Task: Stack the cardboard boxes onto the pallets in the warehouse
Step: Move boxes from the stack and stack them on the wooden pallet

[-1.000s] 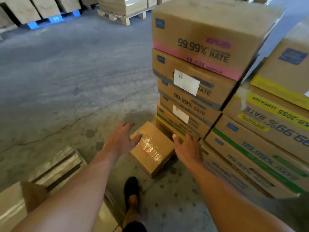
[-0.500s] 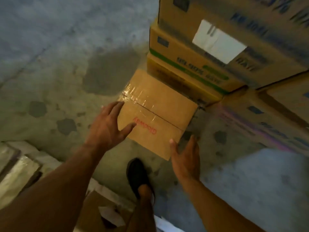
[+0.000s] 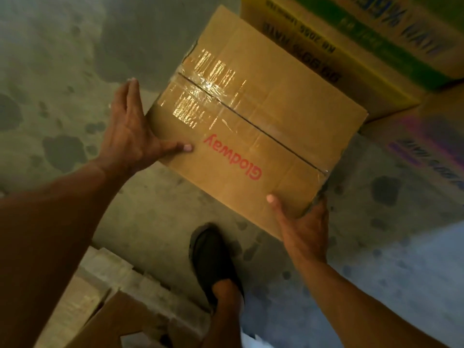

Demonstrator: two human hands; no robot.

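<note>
Concrete floor (image 3: 62, 59); printed cartons (image 3: 351, 59) just behind taped box (image 3: 251, 116); shoe (image 3: 213, 259) near pallet (image 3: 113, 270).

Printed cartons (image 3: 371, 54) at upper right are blurred and cut off.

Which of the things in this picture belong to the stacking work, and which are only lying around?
Belong to the job:
- Glodway box, with the left hand pressed to its side and the right hand gripping its near corner
- stacked printed boxes
- wooden pallet

Only lying about:
- loose cardboard piece
- dark floor stains
</note>
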